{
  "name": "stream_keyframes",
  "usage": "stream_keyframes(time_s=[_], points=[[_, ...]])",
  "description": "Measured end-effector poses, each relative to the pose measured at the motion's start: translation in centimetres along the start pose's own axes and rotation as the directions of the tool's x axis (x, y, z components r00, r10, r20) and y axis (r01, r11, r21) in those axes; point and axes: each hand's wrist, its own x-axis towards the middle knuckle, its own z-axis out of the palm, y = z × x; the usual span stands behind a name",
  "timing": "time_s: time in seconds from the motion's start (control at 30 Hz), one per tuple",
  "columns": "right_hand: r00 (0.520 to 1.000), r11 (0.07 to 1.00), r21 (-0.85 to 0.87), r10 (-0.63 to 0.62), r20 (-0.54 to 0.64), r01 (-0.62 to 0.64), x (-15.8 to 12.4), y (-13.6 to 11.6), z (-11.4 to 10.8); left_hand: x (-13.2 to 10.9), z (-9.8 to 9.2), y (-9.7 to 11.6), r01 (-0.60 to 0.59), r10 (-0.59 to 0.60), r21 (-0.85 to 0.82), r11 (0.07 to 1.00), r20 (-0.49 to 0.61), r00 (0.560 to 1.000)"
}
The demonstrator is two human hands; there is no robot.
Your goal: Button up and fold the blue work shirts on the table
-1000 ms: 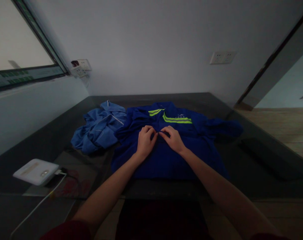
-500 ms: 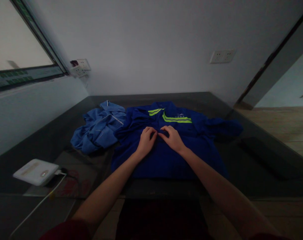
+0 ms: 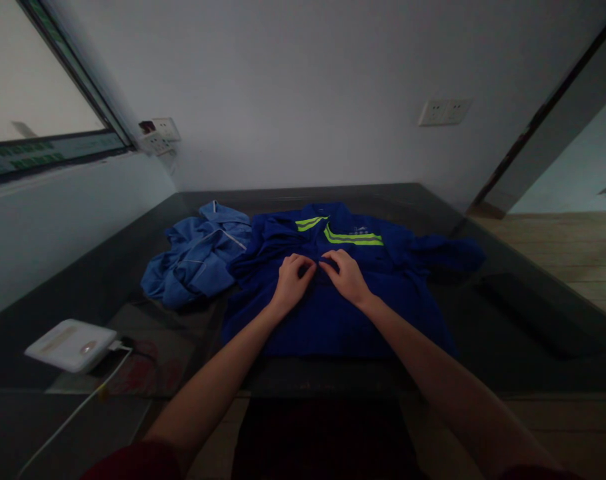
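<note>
A dark blue jacket (image 3: 333, 320) with neon yellow-green chest stripes lies spread flat on a dark table (image 3: 507, 327), collar away from me. My left hand (image 3: 291, 283) and my right hand (image 3: 346, 277) rest side by side on the middle of its front. The fingers of both are curled and pinch the cloth along the centre opening, fingertips almost touching. What sits between the fingertips is too small and dark to make out.
A crumpled light blue garment (image 3: 197, 260) lies left of the jacket. A white box (image 3: 70, 343) with a white cable sits at the near left, on a reddish mat. Wall sockets are at the back. A doorway opens to the right.
Both hands have crept slightly further up the jacket front, still pinching the cloth. Nothing else has moved.
</note>
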Motion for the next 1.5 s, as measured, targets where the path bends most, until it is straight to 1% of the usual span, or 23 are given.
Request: stream_keyframes(time_s=[0.1, 0.37, 0.5, 0.63, 0.73, 0.8, 0.87, 0.93, 1.0, 1.07, 1.13, 1.23, 1.3, 1.43, 1.5], points=[[1.000, 0.999, -0.026, -0.021, 0.000, 0.021, -0.1, -0.1, 0.1, 0.0, -0.1, 0.2, -0.001, 0.001, 0.005, 1.000, -0.001, 1.000], [0.984, 0.972, -0.156, -0.168, 0.065, 0.176, -0.3, -0.8, -0.1, -0.2, -0.1, 0.7, 0.036, -0.036, 0.022, 0.999, -0.004, 0.999], [0.978, 0.966, -0.157, -0.196, 0.072, 0.205, -0.3, -0.7, -0.1, -0.5, 0.0, 1.0, 0.058, -0.057, 0.047, 0.997, -0.021, 0.998], [0.963, 0.957, -0.137, -0.241, 0.117, 0.256, -0.2, -0.8, -0.1, -0.7, 0.1, 1.0, 0.053, -0.051, 0.073, 0.996, -0.034, 0.998], [0.957, 0.952, -0.132, -0.260, 0.130, 0.277, -0.1, -1.0, -0.3, -0.5, 0.1, 0.8, 0.043, -0.041, 0.042, 0.998, -0.037, 0.998], [0.968, 0.961, -0.128, -0.233, 0.092, 0.244, 0.0, -1.1, -0.5, -0.4, 0.1, 0.7, 0.019, -0.020, -0.019, 1.000, -0.052, 0.998], [0.982, 0.976, -0.111, -0.188, 0.029, 0.190, 0.1, -0.9, -0.7, -0.2, 0.1, 0.5, 0.000, -0.007, -0.091, 0.996, -0.082, 0.997], [0.989, 0.987, -0.082, -0.141, -0.046, 0.137, 0.2, -0.5, -0.8, -0.1, 0.1, 0.2, 0.005, -0.021, -0.143, 0.990, -0.114, 0.993], [0.988, 0.994, -0.044, -0.102, -0.116, 0.097, 0.3, 0.0, -0.9, 0.0, 0.2, 0.0, 0.029, -0.049, -0.167, 0.986, -0.119, 0.992], [0.981, 0.998, -0.008, -0.065, -0.181, 0.064, 0.5, 0.4, -1.1, 0.0, 0.2, -0.2, 0.042, -0.056, -0.168, 0.985, -0.081, 0.995], [0.972, 0.999, 0.027, -0.017, -0.235, 0.024, 0.6, 0.6, -1.2, 0.0, 0.1, -0.2, 0.029, -0.035, -0.139, 0.990, -0.042, 0.999], [0.951, 0.995, 0.087, 0.070, -0.300, -0.046, 0.9, 1.1, -1.7, 0.0, -0.3, 0.1, 0.004, -0.005, -0.082, 0.997, -0.021, 1.000], [0.932, 0.987, 0.135, 0.133, -0.338, -0.092, 1.1, 1.5, -2.1, 0.0, -0.7, 0.5, 0.021, -0.019, -0.064, 0.998, 0.026, 0.999], [0.897, 0.956, 0.230, 0.257, -0.359, -0.181, 1.5, 3.1, -2.7, -0.1, -1.4, 1.2, 0.059, -0.059, 0.008, 0.998, 0.178, 0.982], [0.883, 0.941, 0.256, 0.304, -0.357, -0.220, 1.6, 3.9, -2.9, -0.2, -1.7, 1.6, 0.053, -0.069, 0.084, 0.995, 0.196, 0.978]])
